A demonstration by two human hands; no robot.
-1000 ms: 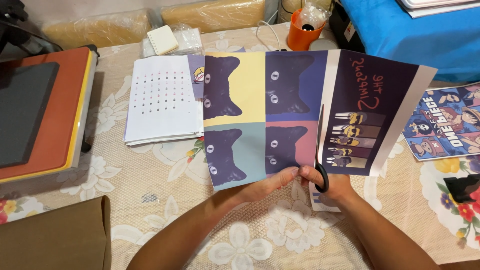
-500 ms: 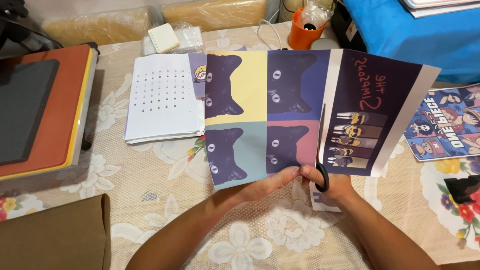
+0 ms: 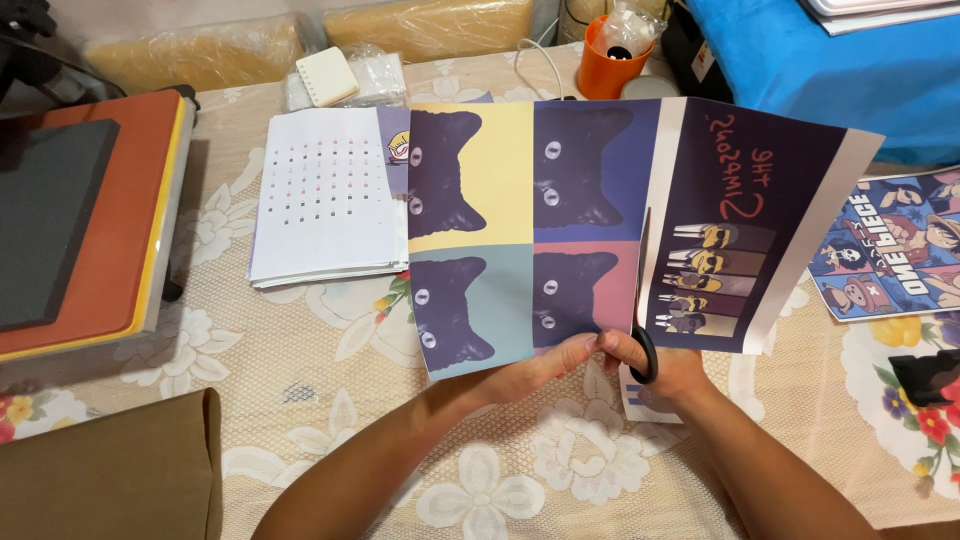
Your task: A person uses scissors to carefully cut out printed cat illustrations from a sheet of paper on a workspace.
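Observation:
My left hand (image 3: 540,368) pinches the bottom edge of a large printed sheet (image 3: 520,230) showing black cat heads on coloured squares, with a dark poster panel (image 3: 760,220) on its right part. My right hand (image 3: 665,372) grips black-handled scissors (image 3: 642,330). Their blades run up the white strip between the cat panel and the dark panel. The sheet is held up above the table, tilted toward me.
A stack of white sheets with dots (image 3: 325,195) lies left of the print. A heat press (image 3: 80,220) stands at far left, a brown bag (image 3: 110,470) at bottom left. An orange cup (image 3: 610,60), a blue cloth (image 3: 830,70) and a cartoon print (image 3: 890,250) are on the right.
The held sheet has shifted slightly; the scissors stay in the white strip and both hands keep their grip.

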